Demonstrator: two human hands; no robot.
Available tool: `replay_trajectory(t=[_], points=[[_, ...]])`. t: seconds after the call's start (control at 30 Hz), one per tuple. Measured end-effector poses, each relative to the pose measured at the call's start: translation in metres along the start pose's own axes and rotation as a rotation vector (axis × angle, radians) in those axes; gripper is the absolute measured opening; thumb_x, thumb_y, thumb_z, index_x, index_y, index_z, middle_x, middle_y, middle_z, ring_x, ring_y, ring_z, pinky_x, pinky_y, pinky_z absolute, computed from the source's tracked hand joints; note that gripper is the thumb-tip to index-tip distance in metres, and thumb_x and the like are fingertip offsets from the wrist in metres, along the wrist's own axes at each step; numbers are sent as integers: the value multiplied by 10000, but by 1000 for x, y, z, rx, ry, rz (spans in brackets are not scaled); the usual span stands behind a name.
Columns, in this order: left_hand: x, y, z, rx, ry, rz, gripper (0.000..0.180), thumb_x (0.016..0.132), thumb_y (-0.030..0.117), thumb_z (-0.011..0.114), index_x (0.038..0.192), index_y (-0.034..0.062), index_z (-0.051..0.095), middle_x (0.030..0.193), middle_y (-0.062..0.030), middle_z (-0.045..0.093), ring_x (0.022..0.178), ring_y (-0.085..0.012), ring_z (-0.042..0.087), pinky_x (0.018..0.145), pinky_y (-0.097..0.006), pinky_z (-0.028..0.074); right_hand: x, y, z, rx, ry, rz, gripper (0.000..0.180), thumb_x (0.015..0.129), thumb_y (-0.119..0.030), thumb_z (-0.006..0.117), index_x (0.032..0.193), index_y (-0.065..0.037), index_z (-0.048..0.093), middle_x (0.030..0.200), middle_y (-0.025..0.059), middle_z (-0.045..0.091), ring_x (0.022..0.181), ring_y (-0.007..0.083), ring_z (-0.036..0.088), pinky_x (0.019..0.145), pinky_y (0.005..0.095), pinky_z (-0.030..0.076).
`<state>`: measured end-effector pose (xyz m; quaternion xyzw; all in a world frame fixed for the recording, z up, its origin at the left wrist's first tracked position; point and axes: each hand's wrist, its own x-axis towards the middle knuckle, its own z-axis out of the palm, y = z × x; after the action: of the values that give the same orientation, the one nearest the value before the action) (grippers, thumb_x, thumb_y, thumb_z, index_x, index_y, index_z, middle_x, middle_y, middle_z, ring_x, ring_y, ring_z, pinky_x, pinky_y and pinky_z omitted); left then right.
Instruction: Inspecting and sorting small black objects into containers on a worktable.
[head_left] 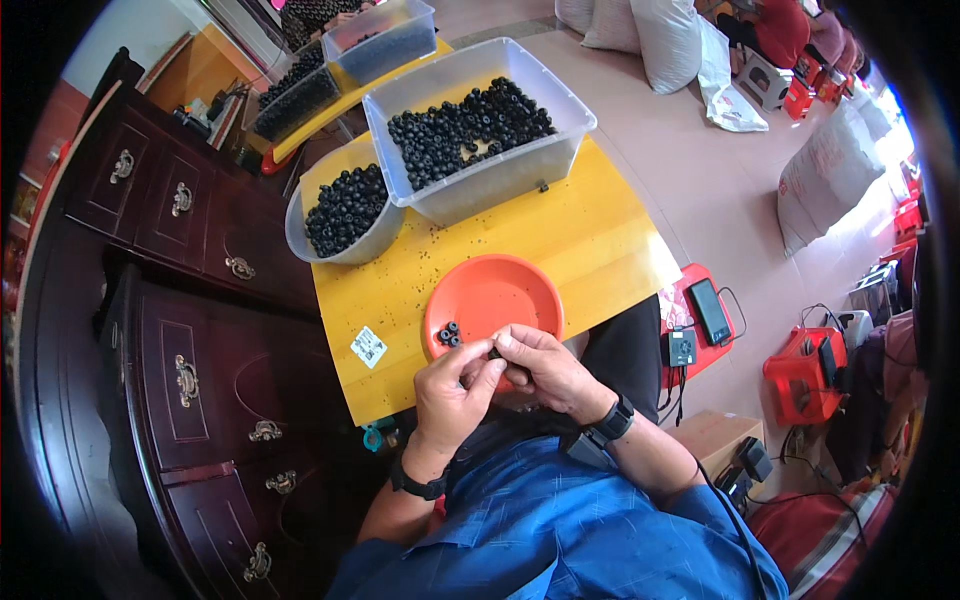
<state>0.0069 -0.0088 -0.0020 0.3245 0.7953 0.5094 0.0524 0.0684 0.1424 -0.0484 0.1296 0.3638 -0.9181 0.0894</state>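
My left hand (pixel 450 392) and my right hand (pixel 552 372) meet over the near rim of an orange-red plastic dish (pixel 495 285). Thumbs and fingertips of both pinch a small black part (pixel 494 353), mostly hidden by the fingers. A few black ring-shaped parts (pixel 450 334) with holes through them lie in the dish, just left of my fingers. Beyond it stands a large clear plastic bin (pixel 490 196) holding many loose black rings (pixel 460 128). A smaller rounded tub (pixel 352 250) to its left is heaped with more of them (pixel 345 210).
The yellow table (pixel 610 230) carries dark crumbs and a white printed label (pixel 368 346). Dark wooden drawers (pixel 190 370) stand close on the left. To the right, a red stool (pixel 705 320) bears a phone (pixel 709 312). White sacks (pixel 830 175) and other people are farther off.
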Motion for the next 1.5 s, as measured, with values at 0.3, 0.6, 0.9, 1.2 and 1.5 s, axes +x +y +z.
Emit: replay_trajectory(t=[0.3, 0.6, 0.9, 1.2, 1.5], points=[[7, 7, 4, 243, 170, 261, 246, 787, 4, 774, 1024, 25, 711, 671, -86, 578, 551, -176, 550, 524, -298, 452, -1, -8, 13, 164, -5, -100, 153, 1023, -256, 565, 1010, -105, 586, 786, -41, 577, 582, 14, 442, 471, 147, 355], [6, -5, 11, 243, 215, 323, 231, 777, 19, 790, 989, 43, 700, 667, -78, 594, 536, -177, 570, 510, -290, 461, 0, -3, 11, 294, 43, -79, 101, 1012, -179, 576, 994, -84, 604, 777, -24, 584, 569, 33, 445, 498, 167, 380], [9, -6, 14, 221, 201, 268, 227, 782, 22, 783, 993, 32, 702, 664, -79, 603, 526, -167, 563, 508, -293, 462, 3, 1, 4, 384, 23, -36, 79, 1005, -179, 589, 978, -105, 593, 791, -12, 582, 586, 42, 459, 510, 170, 392], [4, -6, 17, 229, 239, 293, 178, 796, 74, 781, 943, 71, 683, 625, -68, 567, 510, -211, 576, 478, -335, 457, 3, 11, -2, 574, -72, 5, 68, 1003, -183, 581, 976, -121, 588, 822, -23, 561, 633, 51, 456, 510, 184, 393], [14, -7, -25, -71, -180, -199, 188, 956, 196, 603, 958, 17, 548, 732, -110, 560, 654, -198, 557, 635, -334, 469, 0, -7, -6, 449, -8, -83, 69, 992, -191, 597, 1019, -132, 573, 918, -20, 634, 602, 30, 472, 503, 169, 394]])
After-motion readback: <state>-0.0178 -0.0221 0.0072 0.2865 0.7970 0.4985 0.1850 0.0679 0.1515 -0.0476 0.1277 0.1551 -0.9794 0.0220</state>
